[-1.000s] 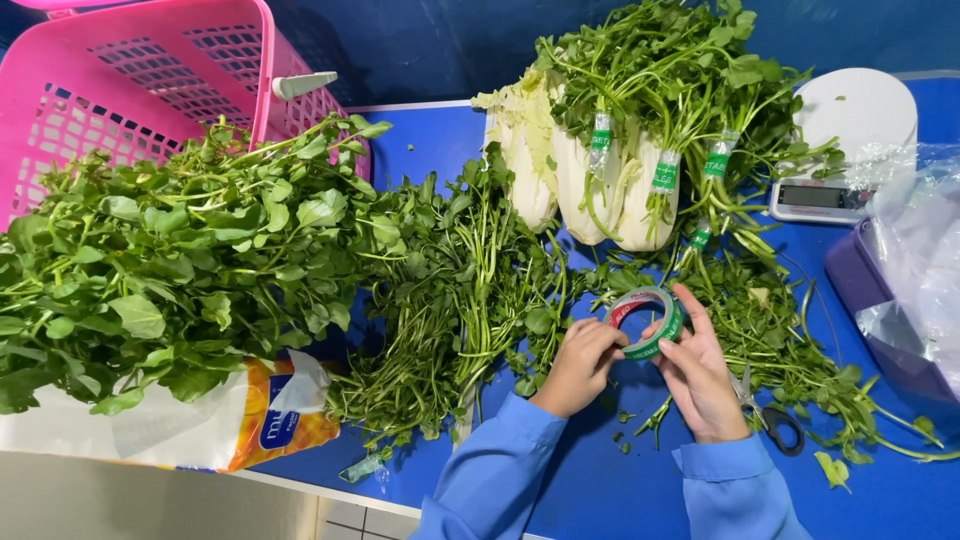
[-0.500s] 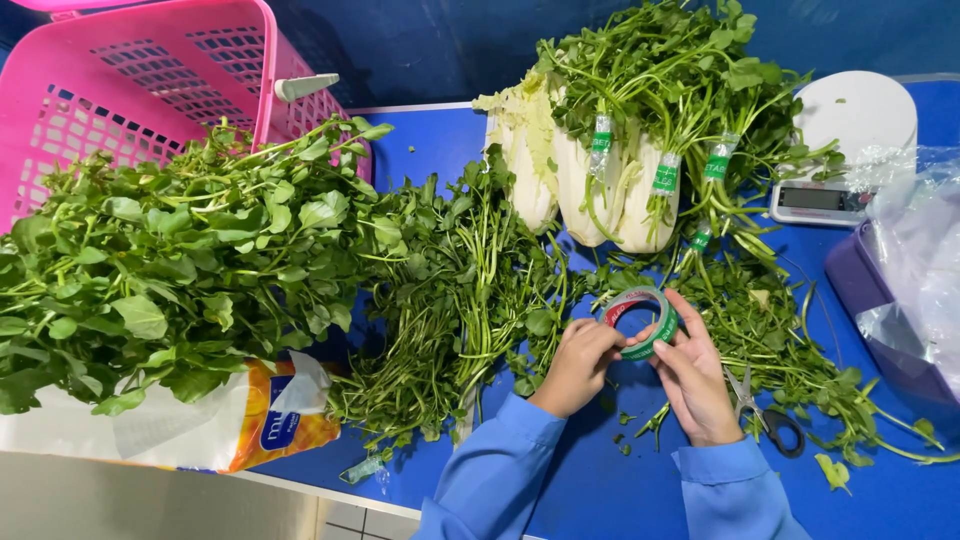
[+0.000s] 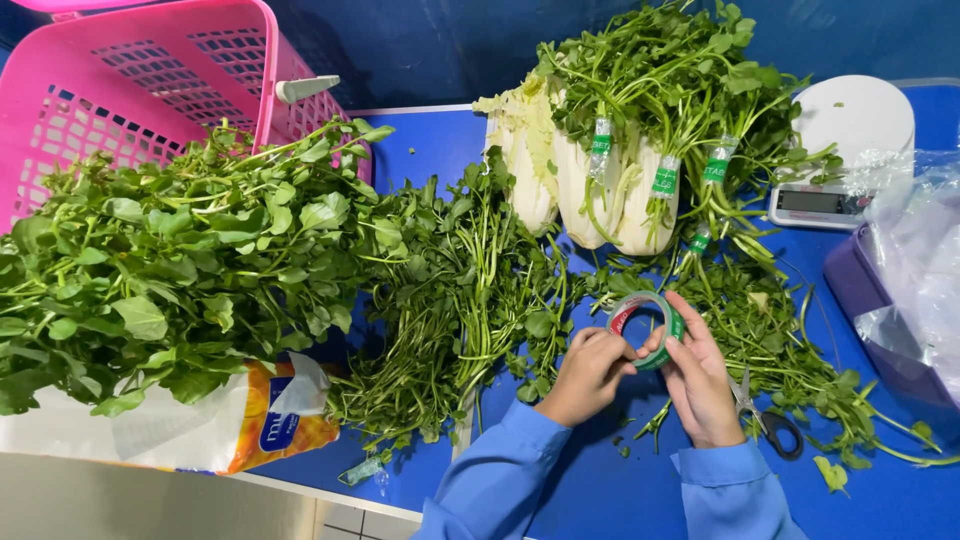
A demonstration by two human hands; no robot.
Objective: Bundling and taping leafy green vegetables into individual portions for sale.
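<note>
A green roll of tape [image 3: 668,312] is held upright between both hands above the blue table [image 3: 430,150]. My left hand [image 3: 588,374] pinches its near left edge. My right hand [image 3: 698,378] wraps its right side, fingertips on the rim. Both arms wear blue sleeves. A loose bundle of green stems [image 3: 455,300] lies just left of my left hand. Tied bunches of leafy greens [image 3: 690,90] with green tape bands lie beyond the roll, over pale cabbages [image 3: 590,190].
A big heap of leafy greens [image 3: 170,270] covers an orange and white bag [image 3: 200,430] at the left. A pink basket [image 3: 130,90] stands behind it. A white scale [image 3: 850,150], a plastic bag on a purple tray [image 3: 930,280] and scissors [image 3: 765,420] are at the right.
The hands have shifted slightly on the tape roll, turning it a little; it stays in the same spot above the table.
</note>
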